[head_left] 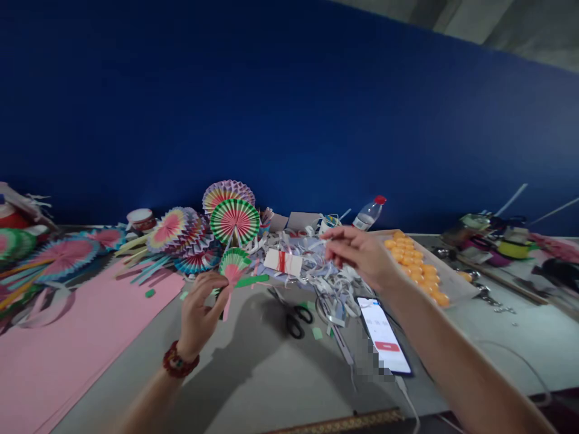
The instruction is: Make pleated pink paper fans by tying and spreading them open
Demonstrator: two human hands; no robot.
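Note:
My left hand [203, 307] is closed around the lower part of a small pleated paper fan [235, 265], pink with a green edge. A green paper strip [253, 280] sticks out to the right beside the fan. My right hand [355, 253] is raised over a heap of white paper scraps [339, 289], its fingers bent and pressed together. Whatever it may pinch is too small to make out. Between the hands lies a white card wound with red thread [283, 262]. Black-handled scissors [296, 319] rest on the table below it.
Finished round paper fans [235, 222] and pink paper sheets [90, 343] are at the left. To the right are a lit phone [384, 337] with a cable, a tray of orange pieces [416, 268] and a plastic bottle [368, 214]. A blue wall [271, 108] stands behind.

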